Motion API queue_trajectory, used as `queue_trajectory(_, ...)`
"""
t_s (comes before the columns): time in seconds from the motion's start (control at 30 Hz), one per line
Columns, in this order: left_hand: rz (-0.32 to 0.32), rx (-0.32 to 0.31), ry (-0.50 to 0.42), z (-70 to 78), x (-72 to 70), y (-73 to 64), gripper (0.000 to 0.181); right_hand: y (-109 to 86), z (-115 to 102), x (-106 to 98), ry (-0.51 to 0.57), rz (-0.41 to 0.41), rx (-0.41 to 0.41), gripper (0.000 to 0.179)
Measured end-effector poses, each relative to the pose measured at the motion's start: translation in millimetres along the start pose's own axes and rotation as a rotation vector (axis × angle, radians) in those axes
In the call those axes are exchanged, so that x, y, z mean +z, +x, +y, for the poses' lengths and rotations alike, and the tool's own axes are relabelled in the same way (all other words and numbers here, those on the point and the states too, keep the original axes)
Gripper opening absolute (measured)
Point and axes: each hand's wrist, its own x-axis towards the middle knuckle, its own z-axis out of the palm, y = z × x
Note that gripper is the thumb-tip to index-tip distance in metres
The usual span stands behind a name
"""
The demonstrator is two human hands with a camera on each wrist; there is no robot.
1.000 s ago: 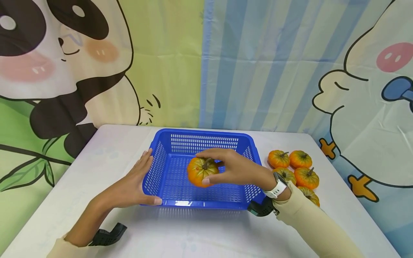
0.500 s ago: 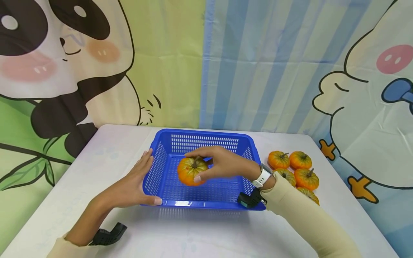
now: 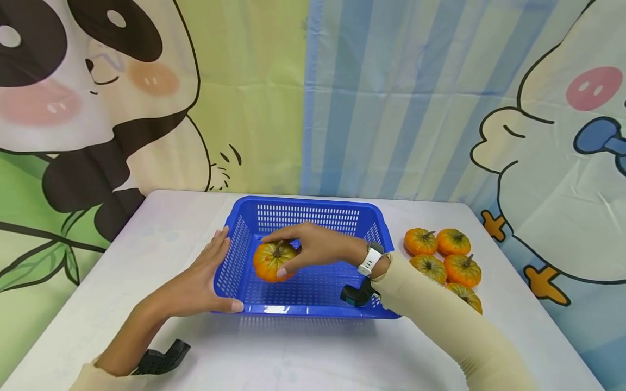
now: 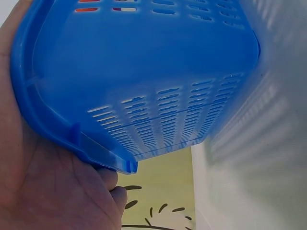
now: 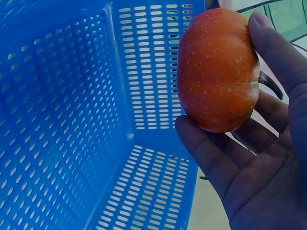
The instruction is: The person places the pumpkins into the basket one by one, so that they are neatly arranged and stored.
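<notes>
A blue plastic basket with slotted walls stands on the table. Above its left half, my right hand grips a small orange-and-green pumpkin between thumb and fingers. In the right wrist view the orange underside of this pumpkin faces the basket floor, clear of it, and a dark stem points toward the palm. My left hand rests at the basket's front left corner, fingers stretched along the left rim and thumb on the front rim. Seen from the left wrist, the palm lies against the outside of the rim.
Several more small pumpkins lie in a cluster on the white table, right of the basket. A cartoon-printed curtain hangs behind the table. Black wrist cameras sit under both wrists, the right one over the basket's front rim.
My right hand has carried the pumpkin leftward over the basket, from near its middle to its left half. The left hand keeps its place on the rim.
</notes>
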Motion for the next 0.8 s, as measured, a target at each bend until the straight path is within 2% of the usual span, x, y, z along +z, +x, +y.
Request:
queue_trajectory(0.17,-0.005,0.004,0.000,-0.9,-0.5,-0.3,0.129,14.3,3.9,6.8,-0.024,-0.041,0.002,0.061)
queue_trajectory(0.33,-0.011,0.018,-0.015,0.1,-0.4,0.2,0.128,25.5,8.2,14.0,-0.003,-0.090,0.007,0.062)
queue_trajectory(0.6,-0.025,0.000,0.002,1.5,-0.7,-0.2,0.129,34.2,8.7,20.2,0.006,-0.152,-0.047,0.064)
queue_trajectory(0.8,-0.022,-0.004,0.001,0.3,-0.3,0.1,0.129,38.6,11.4,22.8,0.046,-0.214,0.001,0.061)
